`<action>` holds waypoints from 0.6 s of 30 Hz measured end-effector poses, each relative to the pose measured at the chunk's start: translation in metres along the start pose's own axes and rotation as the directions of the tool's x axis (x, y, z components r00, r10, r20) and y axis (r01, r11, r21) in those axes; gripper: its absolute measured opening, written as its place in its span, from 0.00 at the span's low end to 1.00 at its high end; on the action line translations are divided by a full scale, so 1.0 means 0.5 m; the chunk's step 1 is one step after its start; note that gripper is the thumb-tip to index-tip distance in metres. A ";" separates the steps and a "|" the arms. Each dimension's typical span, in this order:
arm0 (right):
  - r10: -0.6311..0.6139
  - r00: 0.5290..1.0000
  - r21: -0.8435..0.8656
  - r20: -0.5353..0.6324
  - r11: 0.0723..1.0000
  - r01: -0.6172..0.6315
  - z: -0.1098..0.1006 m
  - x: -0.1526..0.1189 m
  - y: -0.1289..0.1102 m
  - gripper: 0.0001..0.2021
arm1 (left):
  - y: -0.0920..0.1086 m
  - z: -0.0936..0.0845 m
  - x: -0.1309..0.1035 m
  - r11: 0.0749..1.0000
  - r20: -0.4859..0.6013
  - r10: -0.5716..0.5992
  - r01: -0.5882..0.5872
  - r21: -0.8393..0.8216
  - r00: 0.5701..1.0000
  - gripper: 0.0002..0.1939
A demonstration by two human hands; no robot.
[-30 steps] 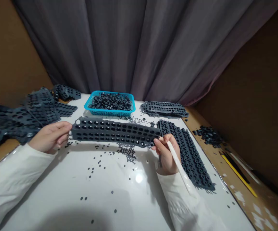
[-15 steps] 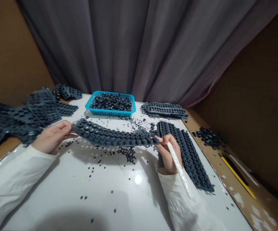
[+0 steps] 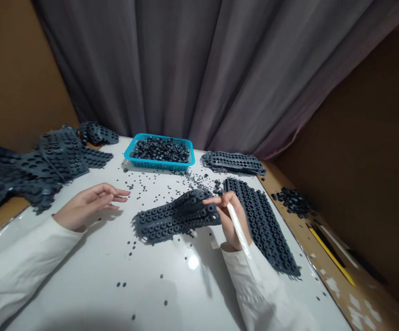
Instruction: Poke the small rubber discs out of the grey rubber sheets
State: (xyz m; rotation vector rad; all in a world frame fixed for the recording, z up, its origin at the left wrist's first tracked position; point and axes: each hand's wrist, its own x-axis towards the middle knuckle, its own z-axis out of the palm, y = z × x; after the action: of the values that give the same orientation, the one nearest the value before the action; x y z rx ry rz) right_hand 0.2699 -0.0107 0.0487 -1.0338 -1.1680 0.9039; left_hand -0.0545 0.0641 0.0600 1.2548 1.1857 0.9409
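Observation:
A dark grey rubber sheet of moulded rings (image 3: pixel 161 220) spans the middle of the white table, its left end low over or on the surface and its right end raised. My right hand (image 3: pixel 234 220) pinches that raised end. The same hand also keeps a white wrapped stick (image 3: pixel 239 232), which slants down along the wrist. Apart from the sheet, to its left, my left hand (image 3: pixel 92 204) hovers with fingers stretched out and nothing in them. Beside my right hand lies a stack of similar ringed sheets (image 3: pixel 265 225).
A blue basket (image 3: pixel 190 162) full of small dark pieces stands at the back. Perforated sheets (image 3: pixel 234 162) lie at back right, more sheets (image 3: pixel 63 151) pile up at left. Loose pieces (image 3: pixel 292 201), a yellow tool (image 3: pixel 330 255) and paper scraps lie at right. Small discs dot the table.
My left hand has let go of the ringed sheet, whose left end has dropped down and to the right. My right hand still grips the other end.

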 end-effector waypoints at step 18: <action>-0.253 0.917 0.253 0.310 0.951 0.178 0.190 0.121 -0.214 0.12 | 0.094 0.100 0.061 0.919 0.458 0.316 -0.388 0.070 0.831 0.33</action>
State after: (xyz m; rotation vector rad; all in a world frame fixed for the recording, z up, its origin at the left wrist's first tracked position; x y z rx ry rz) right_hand 0.1904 0.0310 0.1752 -0.5661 -1.4020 1.0322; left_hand 0.0041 0.0900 0.0988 1.7532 0.6882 0.7711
